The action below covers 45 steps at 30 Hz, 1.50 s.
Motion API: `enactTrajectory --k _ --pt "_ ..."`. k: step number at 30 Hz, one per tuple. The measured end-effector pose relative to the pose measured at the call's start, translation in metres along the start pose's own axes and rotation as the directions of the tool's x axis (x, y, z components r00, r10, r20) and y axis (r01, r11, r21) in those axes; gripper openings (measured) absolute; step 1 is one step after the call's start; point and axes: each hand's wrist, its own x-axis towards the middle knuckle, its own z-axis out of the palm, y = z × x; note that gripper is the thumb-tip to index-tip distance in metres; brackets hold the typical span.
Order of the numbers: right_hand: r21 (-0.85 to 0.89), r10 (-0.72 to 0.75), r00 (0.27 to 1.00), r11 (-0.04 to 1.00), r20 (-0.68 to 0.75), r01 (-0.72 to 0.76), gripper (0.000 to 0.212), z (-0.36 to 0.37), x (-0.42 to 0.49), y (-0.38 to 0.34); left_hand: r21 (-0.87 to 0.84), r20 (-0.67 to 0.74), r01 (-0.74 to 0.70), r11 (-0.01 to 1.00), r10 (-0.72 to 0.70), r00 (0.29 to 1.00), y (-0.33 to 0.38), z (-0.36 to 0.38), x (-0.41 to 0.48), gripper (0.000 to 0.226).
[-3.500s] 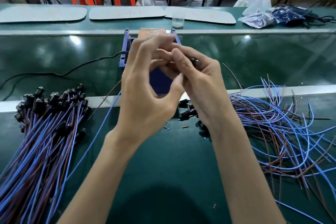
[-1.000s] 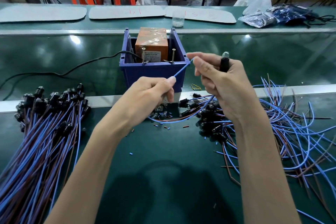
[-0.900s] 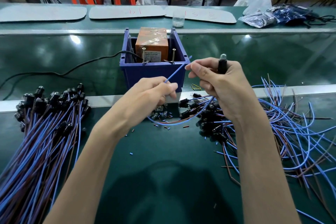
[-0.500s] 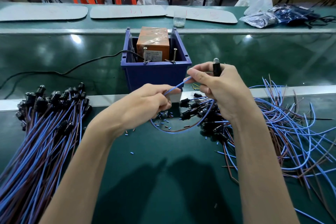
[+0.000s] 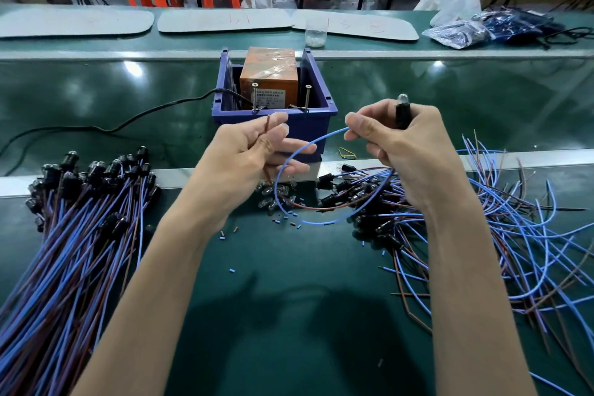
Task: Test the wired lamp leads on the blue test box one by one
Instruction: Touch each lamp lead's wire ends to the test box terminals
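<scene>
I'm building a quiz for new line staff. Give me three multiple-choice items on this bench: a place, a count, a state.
1. The orange taped block sits: A) inside the blue plastic test box; B) on a stool; C) on the floor.
2. Upright metal screws at the box's front: A) one; B) two; C) four.
3. The left hand: A) lies flat, empty; B) pinches a brown wire lead; C) is out of view.
Answers: 1A, box walls surround it; 2B, one stands each side; 3B, the lead's tip rises between its fingers.
</scene>
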Motion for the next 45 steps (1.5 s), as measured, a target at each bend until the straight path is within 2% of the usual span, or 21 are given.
enactTrajectory --k 6,11,16,19,21,24,29,34,36,40,45 --pt "-0.081 -0.083 0.982 0.992 0.167 0.098 0.015 0.008 -0.002 0.0 -0.022 -0.003 0.006 1.0 -0.007 1.0 -0.003 0.011 -0.001 0.014" --pt "-0.13 -0.123 0.978 0.981 0.169 0.146 0.012 0.015 -0.003 0.001 0.187 0.091 -0.048 0.981 0.031 0.995 -0.009 0.014 -0.001 0.023" --pt "-0.186 -0.078 0.988 0.977 0.136 0.103 0.015 0.011 0.0 0.006 0.213 0.025 -0.045 0.976 0.041 0.999 -0.012 0.012 0.002 0.025" --pt "-0.207 -0.037 0.986 0.976 0.162 0.071 0.013 0.01 0.001 0.008 0.241 -0.01 -0.017 0.97 0.02 1.0 -0.014 0.01 0.003 0.025" --pt "-0.22 -0.015 0.978 0.974 0.209 0.062 0.008 0.008 0.0 0.008 0.313 -0.016 -0.006 0.95 0.011 1.0 -0.015 0.009 0.004 0.025" --pt "-0.234 0.015 0.975 0.971 0.224 0.038 0.013 0.005 0.001 0.008 0.416 0.015 0.025 0.909 -0.034 0.999 -0.017 0.006 0.007 0.031" --pt "-0.23 0.044 0.991 0.973 0.125 -0.014 0.009 0.007 0.002 0.011 0.331 -0.056 0.034 0.943 -0.016 0.998 -0.016 0.005 0.008 0.032" --pt "-0.225 0.042 0.996 0.974 0.082 -0.022 0.012 0.009 0.003 0.011 0.197 -0.051 -0.038 0.98 0.049 0.997 -0.014 0.005 0.006 0.014" --pt "-0.24 0.032 0.995 0.971 0.091 -0.01 0.012 0.009 0.003 0.012 0.18 -0.065 -0.032 0.983 0.044 0.997 -0.015 0.006 0.007 0.008" --pt "-0.251 0.009 0.987 0.968 0.16 0.032 0.011 0.007 0.001 0.009 0.152 -0.102 -0.018 0.988 0.034 0.994 -0.016 0.006 0.007 0.013" --pt "-0.268 -0.004 0.966 0.96 0.26 0.076 0.01 0.014 -0.001 0.009 0.153 -0.074 -0.013 0.988 0.025 0.997 -0.017 0.009 0.006 0.015"
